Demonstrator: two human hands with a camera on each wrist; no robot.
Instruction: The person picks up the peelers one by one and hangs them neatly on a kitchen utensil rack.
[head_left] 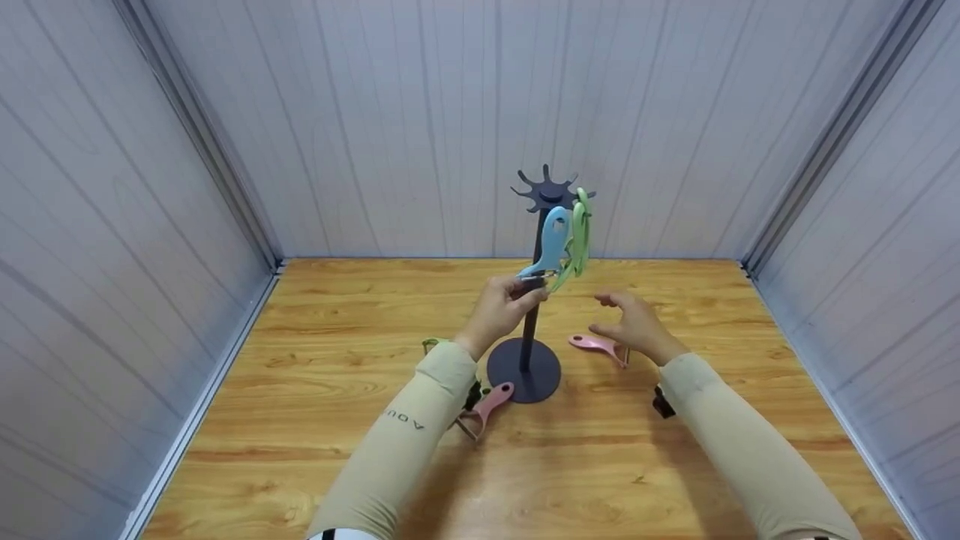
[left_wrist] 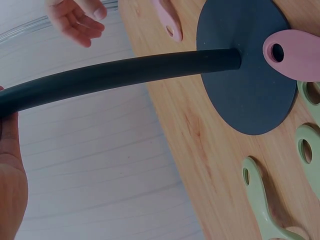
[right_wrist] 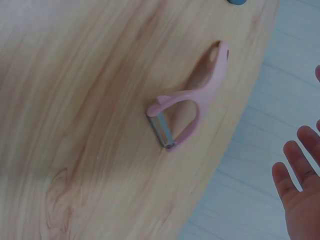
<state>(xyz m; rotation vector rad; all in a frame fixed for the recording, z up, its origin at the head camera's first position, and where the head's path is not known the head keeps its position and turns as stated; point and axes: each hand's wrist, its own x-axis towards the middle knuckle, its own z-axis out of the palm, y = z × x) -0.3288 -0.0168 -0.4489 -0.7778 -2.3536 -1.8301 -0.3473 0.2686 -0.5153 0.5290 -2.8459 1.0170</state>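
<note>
Pale panelled walls (head_left: 465,112) stand behind and beside the stand (head_left: 528,330); wood-grain table (head_left: 337,450) under it, looks smooth. Left hand (head_left: 501,307) pinches the stand's post (left_wrist: 165,67), just under the hanging blue peeler (head_left: 555,236); contact with that peeler: can't tell. Right hand (head_left: 636,326) empty, fingers spread, near the pink peeler (head_left: 598,343) lying right of the stand. Peeler should be light, stiff, slightly slick; best hold is the handle, clear of the blade (right_wrist: 161,131).
</note>
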